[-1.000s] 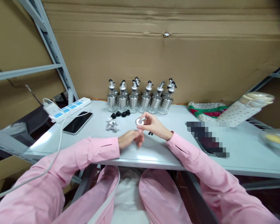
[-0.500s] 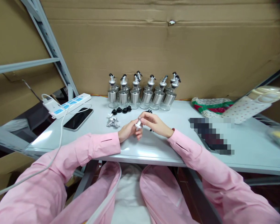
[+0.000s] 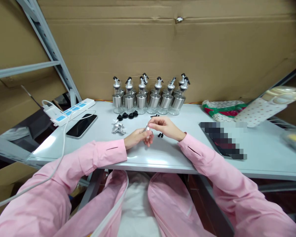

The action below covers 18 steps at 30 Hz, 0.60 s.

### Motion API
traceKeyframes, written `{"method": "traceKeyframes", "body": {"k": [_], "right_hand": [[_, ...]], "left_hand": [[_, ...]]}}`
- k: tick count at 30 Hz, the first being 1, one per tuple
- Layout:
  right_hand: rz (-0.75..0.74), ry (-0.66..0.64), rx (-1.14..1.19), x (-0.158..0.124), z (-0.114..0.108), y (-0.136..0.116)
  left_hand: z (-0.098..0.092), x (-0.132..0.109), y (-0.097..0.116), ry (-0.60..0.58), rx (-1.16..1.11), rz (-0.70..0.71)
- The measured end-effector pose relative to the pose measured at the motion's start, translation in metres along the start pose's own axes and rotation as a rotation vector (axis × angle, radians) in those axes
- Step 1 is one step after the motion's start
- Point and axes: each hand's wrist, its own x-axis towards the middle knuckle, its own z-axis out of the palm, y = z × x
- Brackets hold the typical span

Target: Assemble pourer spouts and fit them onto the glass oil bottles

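Note:
My left hand (image 3: 138, 136) is closed around a small silver pourer spout (image 3: 147, 128), held upright just above the table. The fingertips of my right hand (image 3: 168, 127) are pinched together at the top of that spout; whatever lies between them is too small to make out. Left of my hands lies a pile of silver pourer spouts (image 3: 118, 127). Behind the pile sit several black rubber stoppers (image 3: 125, 116). Small black pieces (image 3: 160, 135) rest beside my right hand, and thin black levers (image 3: 155, 116) lie beyond it.
Glass-and-steel oil bottles (image 3: 141, 102) with pourers stand in rows at the back. To the left are a phone (image 3: 82, 126) and a power strip (image 3: 74, 111) with a white cable. A patterned cloth (image 3: 219, 110) and a dark, partly pixelated object (image 3: 219, 140) lie right.
My right hand has shifted slightly right, uncovering small black pieces on the table. The spout is tipped more upright in my left hand. The whole view has shifted a little.

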Motion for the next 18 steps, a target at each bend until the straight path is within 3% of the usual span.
{"method": "traceKeyframes", "body": {"k": [7, 11, 15, 18], "right_hand": [[0.174, -0.166, -0.166, 0.007, -0.045, 0.016], [0.301, -0.328, -0.271, 0.005, -0.073, 0.029], [0.327, -0.467, -0.318, 0.004, -0.084, 0.042], [0.354, -0.481, -0.289, 0.004, -0.085, 0.047]], "left_hand": [[0.004, -0.003, 0.001, 0.026, -0.009, 0.01], [0.004, -0.002, 0.002, 0.035, -0.002, 0.003], [0.004, -0.002, 0.002, 0.036, -0.001, -0.004], [0.004, -0.002, 0.003, 0.033, 0.0, -0.006]]}}
